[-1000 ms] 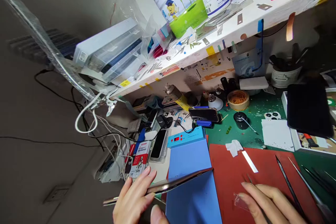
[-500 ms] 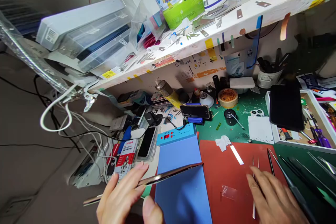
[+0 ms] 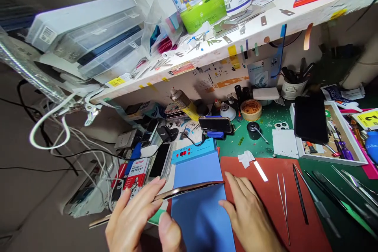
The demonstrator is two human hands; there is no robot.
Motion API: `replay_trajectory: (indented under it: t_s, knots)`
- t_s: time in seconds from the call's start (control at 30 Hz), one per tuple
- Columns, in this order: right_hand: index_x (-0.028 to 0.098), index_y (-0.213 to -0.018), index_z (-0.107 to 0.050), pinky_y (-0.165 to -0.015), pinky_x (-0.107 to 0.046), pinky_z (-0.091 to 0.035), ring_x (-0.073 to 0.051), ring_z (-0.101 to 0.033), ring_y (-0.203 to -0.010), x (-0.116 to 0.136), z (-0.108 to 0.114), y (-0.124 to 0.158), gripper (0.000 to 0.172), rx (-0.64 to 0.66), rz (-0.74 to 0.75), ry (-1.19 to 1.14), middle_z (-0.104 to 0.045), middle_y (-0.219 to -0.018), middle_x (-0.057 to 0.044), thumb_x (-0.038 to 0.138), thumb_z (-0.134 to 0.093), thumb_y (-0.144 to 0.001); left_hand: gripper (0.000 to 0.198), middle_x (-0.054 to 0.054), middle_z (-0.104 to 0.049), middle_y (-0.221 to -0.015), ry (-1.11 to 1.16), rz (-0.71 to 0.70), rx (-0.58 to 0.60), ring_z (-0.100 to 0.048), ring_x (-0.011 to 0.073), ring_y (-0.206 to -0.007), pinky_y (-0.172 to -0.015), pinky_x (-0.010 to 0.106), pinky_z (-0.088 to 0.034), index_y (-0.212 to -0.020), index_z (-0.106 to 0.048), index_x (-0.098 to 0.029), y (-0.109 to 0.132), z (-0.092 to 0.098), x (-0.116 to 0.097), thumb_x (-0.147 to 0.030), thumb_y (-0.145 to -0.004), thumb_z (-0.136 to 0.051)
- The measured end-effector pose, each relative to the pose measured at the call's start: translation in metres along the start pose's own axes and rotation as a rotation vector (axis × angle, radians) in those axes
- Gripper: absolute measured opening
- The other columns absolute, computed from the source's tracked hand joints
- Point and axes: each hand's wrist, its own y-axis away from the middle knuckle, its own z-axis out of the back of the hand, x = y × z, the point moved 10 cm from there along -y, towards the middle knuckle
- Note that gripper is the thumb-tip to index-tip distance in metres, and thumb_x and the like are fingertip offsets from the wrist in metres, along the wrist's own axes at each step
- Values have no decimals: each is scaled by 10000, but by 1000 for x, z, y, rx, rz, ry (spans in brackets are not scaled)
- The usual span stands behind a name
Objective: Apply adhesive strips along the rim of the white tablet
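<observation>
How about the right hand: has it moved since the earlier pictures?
Yes: the right hand moved left across the red mat, from the tweezers to the blue mat.

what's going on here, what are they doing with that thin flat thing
Someone's left hand is holding a slim, flat device over a blue pad, its narrow edge toward the camera. The right hand is open beside the device's right end; whether it touches is hard to tell. Tweezers lie on the red mat, next to a black pen-like tool.
</observation>
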Motion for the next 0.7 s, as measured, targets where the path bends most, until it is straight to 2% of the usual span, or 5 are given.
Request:
replay_trajectory:
  t_s: [0.17, 0.3, 0.43, 0.57, 0.7]
  knots:
    - [198, -1345, -804, -954, -472, -659, -366, -760, -1171, 1, -41, -30, 487, 121, -100, -141, -820, -1179, -128, -13, -811, -906, 101, 67, -799, -1038, 7, 24, -111, -805, 230, -1022, -1227, 517, -589, -1069, -661, -236, -1, 4, -5, -212, -971, -655]
    - [248, -966, -753, -876, -402, -595, -305, -734, -1069, -4, -48, -39, 290, 141, -87, -182, -793, -1010, -51, -35, -787, -913, 106, 37, -791, -1019, 27, 10, -107, -789, 196, -986, -1188, 452, -600, -1064, -660, -238, 2, 4, -3, -193, -969, -666]
    - [259, -879, -652, -855, -364, -522, -259, -712, -1004, 3, -45, -36, 291, 137, -41, -204, -748, -963, -18, -20, -665, -963, 150, 28, -796, -1028, 71, 40, -145, -800, 186, -1022, -1201, 449, -601, -1090, -673, -227, 0, 12, 10, -142, -966, -671]
    - [272, -898, -638, -764, -327, -511, -205, -713, -820, 22, -43, -30, 233, 149, 20, -230, -718, -916, 4, 130, -594, -1077, 229, 54, -836, -1129, 168, 97, -178, -826, 207, -1108, -1194, 459, -626, -1159, -709, -203, -9, 30, 45, -87, -963, -724]
    - [282, -926, -671, -718, -265, -561, -167, -760, -776, 54, -43, -36, 264, 163, 147, -271, -720, -909, 3, 262, -539, -1153, 122, 75, -856, -1136, 236, 380, -236, -845, 224, -1136, -1030, 343, -669, -1133, -731, -202, -10, 52, 117, -201, -1014, -755]
